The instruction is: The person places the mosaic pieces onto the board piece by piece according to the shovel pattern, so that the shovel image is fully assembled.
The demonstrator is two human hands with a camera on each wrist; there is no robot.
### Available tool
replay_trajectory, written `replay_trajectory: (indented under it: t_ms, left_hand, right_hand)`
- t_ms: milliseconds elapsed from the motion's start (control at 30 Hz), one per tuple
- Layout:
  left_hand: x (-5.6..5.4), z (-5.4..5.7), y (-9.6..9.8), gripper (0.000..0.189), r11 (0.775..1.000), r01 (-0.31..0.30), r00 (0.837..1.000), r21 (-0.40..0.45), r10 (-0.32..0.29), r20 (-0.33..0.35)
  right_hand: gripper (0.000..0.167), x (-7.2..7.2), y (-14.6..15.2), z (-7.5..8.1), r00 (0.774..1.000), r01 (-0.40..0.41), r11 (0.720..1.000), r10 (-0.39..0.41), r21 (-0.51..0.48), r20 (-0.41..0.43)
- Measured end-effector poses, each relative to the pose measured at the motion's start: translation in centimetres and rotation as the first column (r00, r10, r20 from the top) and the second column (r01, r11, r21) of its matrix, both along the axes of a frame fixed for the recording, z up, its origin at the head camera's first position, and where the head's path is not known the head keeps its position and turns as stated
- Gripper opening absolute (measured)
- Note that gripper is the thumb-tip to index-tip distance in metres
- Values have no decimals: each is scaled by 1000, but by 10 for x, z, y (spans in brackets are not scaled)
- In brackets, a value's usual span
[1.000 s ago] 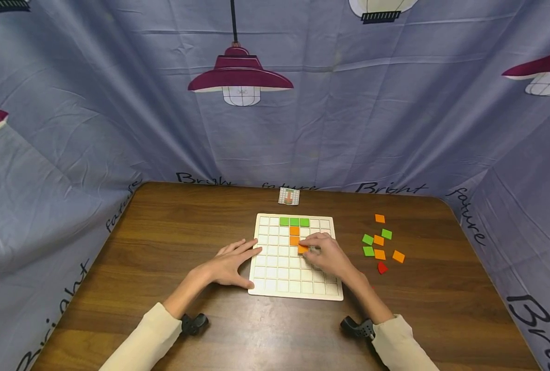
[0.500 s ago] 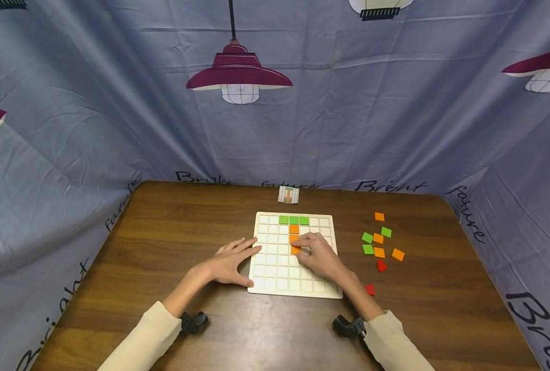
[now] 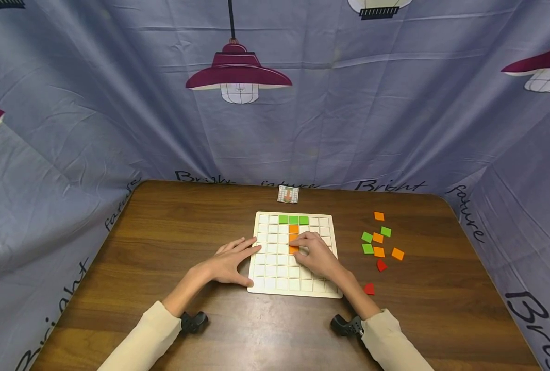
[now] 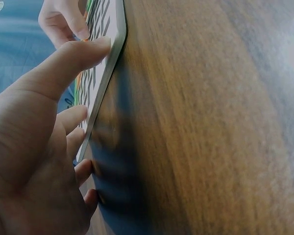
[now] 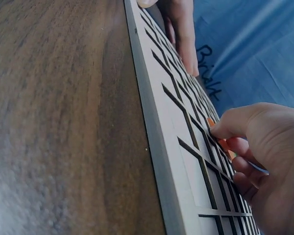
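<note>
A pale board with a square grid (image 3: 275, 278) lies on the table. Three green tiles (image 3: 294, 220) line its top row, and orange tiles (image 3: 294, 228) run down below the middle one. With thumb and fingers, my right hand (image 3: 318, 254) pinches the lowest orange tile (image 3: 293, 250) at its grid square; the fingers partly cover it. In the right wrist view, a bit of this orange tile (image 5: 210, 121) shows at the thumb tip. My left hand (image 3: 230, 264) rests with spread fingers on the board's left edge, thumb near the lower corner.
Loose orange tiles (image 3: 397, 254) and green tiles (image 3: 367, 249) lie right of the board, with a red piece (image 3: 382, 265) and another red piece (image 3: 369, 289) nearer the right forearm. A small printed card (image 3: 287, 194) lies behind the board. Printed curtains (image 3: 275, 134) surround the table (image 3: 186, 216).
My right hand has shifted slightly left with the orange tile, which now sits in line under the other orange ones. The left hand stays in place.
</note>
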State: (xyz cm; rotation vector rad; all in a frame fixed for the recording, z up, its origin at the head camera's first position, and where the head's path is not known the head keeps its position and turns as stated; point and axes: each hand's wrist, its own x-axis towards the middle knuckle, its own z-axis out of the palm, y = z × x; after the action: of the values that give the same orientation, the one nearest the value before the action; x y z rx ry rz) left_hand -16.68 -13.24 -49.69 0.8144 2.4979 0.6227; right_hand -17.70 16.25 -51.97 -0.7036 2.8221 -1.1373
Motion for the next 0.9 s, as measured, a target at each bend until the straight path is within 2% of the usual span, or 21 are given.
replay_trajectory:
  t_ms: [533, 767, 900]
  left_hand:
    - [0, 1, 0, 95, 1000, 3, 1000, -10, -3, 3]
    - [0, 0, 0, 94, 1000, 4, 1000, -12, -4, 2]
    - [-1, 0, 0, 94, 1000, 4, 1000, -10, -4, -5]
  right_hand:
    - [30, 0, 0, 0, 1000, 16, 1000, -16, 1, 27]
    - [29, -1, 10, 1, 1000, 1, 999, -2, -48, -28]
    - [27, 1, 26, 6, 999, 21, 996, -24, -83, -44]
